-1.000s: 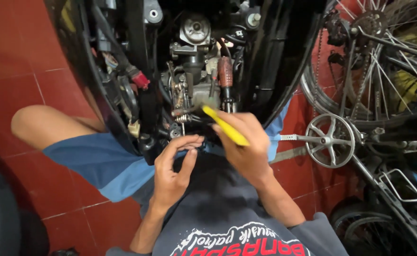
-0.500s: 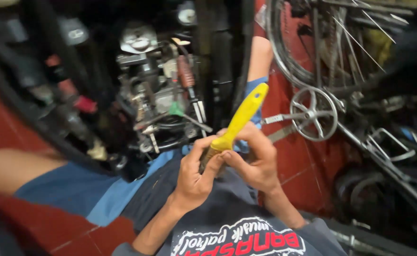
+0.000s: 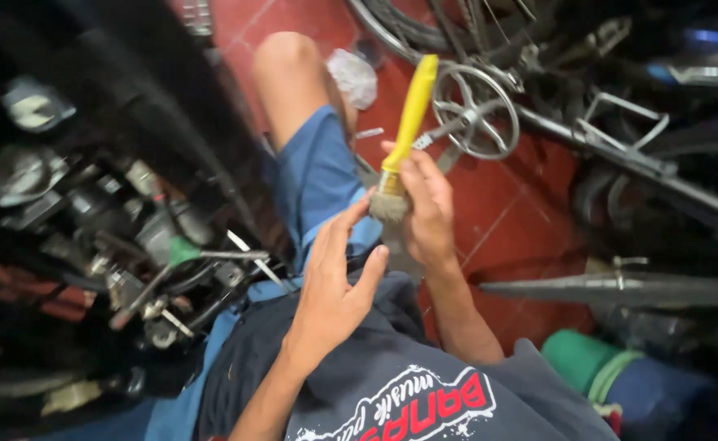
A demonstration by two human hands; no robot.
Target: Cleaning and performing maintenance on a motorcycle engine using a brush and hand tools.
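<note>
Right hand gripping yellow-handled brush, bristles blurring against left hand fingertips, left lying open. Engine parts left of hands blurring, dark. Red floor opening rightward.

Count of things in view

2 hands, left hand and right hand; 1 yellow-handled brush; 1 bicycle chainring; 1 crumpled white rag; 1 motorcycle engine; 1 green roll.

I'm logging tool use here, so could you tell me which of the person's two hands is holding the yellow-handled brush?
The right hand grips the brush near its bristles; the left hand is open, holding nothing.
</note>
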